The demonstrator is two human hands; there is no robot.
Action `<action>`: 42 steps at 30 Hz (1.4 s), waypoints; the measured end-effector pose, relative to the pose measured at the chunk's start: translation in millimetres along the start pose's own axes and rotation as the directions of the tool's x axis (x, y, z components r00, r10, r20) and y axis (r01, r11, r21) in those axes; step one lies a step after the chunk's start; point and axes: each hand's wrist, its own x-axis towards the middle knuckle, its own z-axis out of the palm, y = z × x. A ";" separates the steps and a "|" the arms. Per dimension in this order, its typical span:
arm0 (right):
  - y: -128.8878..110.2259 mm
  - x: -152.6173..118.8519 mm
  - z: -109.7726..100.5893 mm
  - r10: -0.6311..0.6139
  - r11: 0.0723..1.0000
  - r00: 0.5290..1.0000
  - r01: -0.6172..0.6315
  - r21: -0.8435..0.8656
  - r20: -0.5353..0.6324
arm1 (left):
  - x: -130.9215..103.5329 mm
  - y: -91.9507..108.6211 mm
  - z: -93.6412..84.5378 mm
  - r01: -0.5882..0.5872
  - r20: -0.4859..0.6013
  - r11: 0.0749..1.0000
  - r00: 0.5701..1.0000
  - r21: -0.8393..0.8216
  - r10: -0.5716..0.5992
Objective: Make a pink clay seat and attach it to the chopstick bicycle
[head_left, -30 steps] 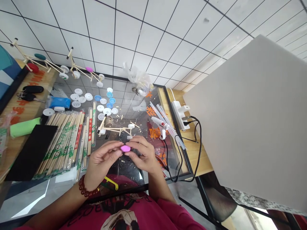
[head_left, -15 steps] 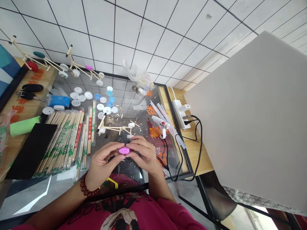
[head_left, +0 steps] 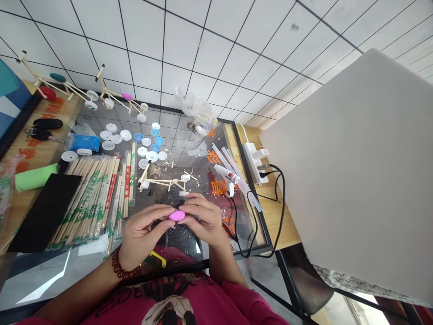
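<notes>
A small oval lump of pink modelling clay [head_left: 177, 215] is pinched between both hands above the near part of the glass table. My left hand [head_left: 145, 228] grips its left end between thumb and fingers. On its right end, the thumb and fingertips of my right hand [head_left: 203, 219] press in the same way. Just beyond my hands stands a small tricycle model [head_left: 165, 182] made of wooden sticks with white bottle-cap wheels and a black handlebar. A white piece [head_left: 184, 193] lies by my right fingertips.
Wrapped chopsticks [head_left: 88, 198], black sheet [head_left: 45, 212] and green roll [head_left: 36, 177] lie left. Bottle caps [head_left: 126, 135] and a blue packet [head_left: 83, 142] sit farther back. Finished stick models [head_left: 113, 95] line the wall. At right are a glue gun [head_left: 226, 173], glue sticks [head_left: 248, 196] and power strip [head_left: 255, 160].
The pink clay has shifted slightly right and turned so its long side lies more level. Both hands keep their hold on it. The view has moved a little.
</notes>
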 end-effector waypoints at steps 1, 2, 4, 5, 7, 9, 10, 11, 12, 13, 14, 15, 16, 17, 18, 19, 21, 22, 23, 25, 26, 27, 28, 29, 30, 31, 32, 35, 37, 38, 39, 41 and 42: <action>-0.4 0.1 0.3 -0.003 1.000 1.000 0.003 0.000 -0.002 | 0.8 0.5 -0.5 -0.025 -0.006 0.999 1.000 0.025 0.026; -0.7 0.3 0.7 -0.006 1.000 1.000 0.006 -0.004 -0.004 | 1.5 1.0 -0.8 -0.044 -0.011 0.998 0.999 0.043 0.045; -1.2 0.7 1.5 -0.009 1.000 1.000 0.009 -0.010 -0.007 | 2.2 1.1 -0.8 -0.062 -0.017 0.996 0.998 0.066 0.063; -1.5 0.8 1.8 -0.007 1.000 1.000 0.007 -0.013 -0.010 | 2.2 0.9 -0.5 -0.065 -0.021 0.995 0.998 0.074 0.066; -2.2 1.2 2.1 -0.001 1.000 1.000 0.000 -0.016 -0.016 | 1.6 0.3 0.3 -0.061 -0.041 0.994 0.997 0.089 0.065; -3.2 1.4 2.0 0.009 1.000 1.000 -0.009 -0.019 -0.017 | 1.4 0.0 0.8 -0.059 -0.058 0.994 0.996 0.093 0.065; -3.8 1.3 1.9 0.014 1.000 1.000 -0.014 -0.021 -0.016 | 1.6 0.1 0.8 -0.060 -0.056 0.994 0.996 0.093 0.066; -4.3 1.1 1.7 0.017 1.000 1.000 -0.017 -0.023 -0.014 | 1.9 0.3 0.7 -0.063 -0.050 0.994 0.996 0.092 0.068; -4.7 0.8 1.7 0.020 0.999 1.000 -0.020 -0.026 -0.012 | 2.5 0.7 0.5 -0.069 -0.041 0.994 0.996 0.088 0.073; -5.0 0.2 1.7 0.023 0.999 1.000 -0.024 -0.030 -0.012 | 3.1 1.1 0.2 -0.075 -0.036 0.994 0.996 0.080 0.078; -5.0 -0.5 1.7 0.027 0.999 1.000 -0.027 -0.033 -0.011 | 3.8 1.6 -0.1 -0.079 -0.035 0.994 0.996 0.072 0.082; -4.8 -1.2 1.9 0.030 0.999 1.000 -0.031 -0.034 -0.008 | 4.4 2.1 -0.3 -0.083 -0.038 0.994 0.996 0.066 0.086; -4.5 -2.0 2.2 0.034 0.999 0.999 -0.034 -0.032 -0.002 | 5.0 2.4 -0.4 -0.087 -0.042 0.994 0.995 0.060 0.089; -4.0 -2.8 2.5 0.036 0.999 0.999 -0.036 -0.028 0.006 | 5.5 2.7 -0.3 -0.091 -0.045 0.994 0.995 0.057 0.093; -3.5 -3.4 2.8 0.037 0.999 0.999 -0.037 -0.022 0.014 | 6.0 2.8 -0.1 -0.094 -0.046 0.994 0.994 0.057 0.096; -3.1 -3.8 3.1 0.038 0.999 0.999 -0.038 -0.014 0.022 | 6.5 2.7 0.2 -0.097 -0.047 0.994 0.994 0.058 0.100; -2.4 -4.1 3.6 0.041 0.999 0.999 -0.041 0.007 0.031 | 7.2 2.1 0.9 -0.106 -0.049 0.993 0.993 0.056 0.109; -2.2 -4.0 3.7 0.044 0.999 0.999 -0.045 0.019 0.031 | 7.5 1.8 1.3 -0.108 -0.050 0.993 0.993 0.053 0.110; -2.1 -3.9 3.9 0.048 0.998 0.998 -0.049 0.031 0.031 | 7.7 1.4 1.6 -0.108 -0.050 0.993 0.993 0.049 0.110; -2.1 -3.6 4.0 0.057 0.997 0.998 -0.059 0.046 0.033 | 7.9 1.1 2.2 -0.103 -0.051 0.994 0.993 0.041 0.105; -2.2 -3.5 4.0 0.061 0.997 0.998 -0.063 0.049 0.035 | 8.0 1.1 2.4 -0.098 -0.051 0.995 0.994 0.037 0.100; -2.4 -3.5 4.1 0.064 0.997 0.997 -0.066 0.049 0.037 | 8.2 1.3 2.6 -0.091 -0.050 0.995 0.994 0.034 0.092; -2.6 -3.4 4.1 0.067 0.996 0.997 -0.068 0.049 0.038 | 8.3 1.6 2.7 -0.085 -0.048 0.996 0.995 0.029 0.086; -2.9 -3.3 4.1 0.068 0.996 0.997 -0.070 0.050 0.040 | 8.4 1.9 2.9 -0.081 -0.045 0.996 0.996 0.024 0.082; -3.1 -3.2 4.1 0.068 0.996 0.997 -0.070 0.053 0.041 | 8.4 2.2 3.0 -0.078 -0.044 0.997 0.996 0.019 0.079; -3.4 -3.0 4.1 0.068 0.996 0.997 -0.070 0.057 0.043 | 8.4 2.4 3.0 -0.077 -0.044 0.997 0.996 0.014 0.077; -3.6 -2.7 4.1 0.067 0.996 0.997 -0.069 0.060 0.044 | 8.4 2.5 3.0 -0.077 -0.044 0.997 0.996 0.010 0.077; -3.8 -2.2 4.0 0.060 0.996 0.997 -0.063 0.064 0.045 | 8.2 2.5 2.4 -0.075 -0.046 0.997 0.996 0.010 0.076; -3.6 -2.4 4.0 0.059 0.996 0.997 -0.062 0.067 0.047 | 8.5 2.2 2.0 -0.076 -0.038 0.997 0.996 0.012 0.077; -3.5 -2.6 4.0 0.061 0.996 0.997 -0.064 0.069 0.048 | 8.6 2.0 1.9 -0.077 -0.032 0.997 0.996 0.013 0.078; -3.4 -2.9 4.1 0.064 0.995 0.997 -0.067 0.069 0.050 | 8.6 1.7 2.0 -0.077 -0.026 0.997 0.997 0.013 0.077; -3.4 -3.3 4.6 0.068 0.996 0.997 -0.071 0.055 0.047 | 7.9 0.8 2.7 -0.058 -0.036 0.998 0.998 0.015 0.058; -3.5 -3.4 5.0 0.070 0.997 0.997 -0.071 0.040 0.039 | 7.2 0.4 3.4 -0.032 -0.052 0.999 0.998 0.009 0.033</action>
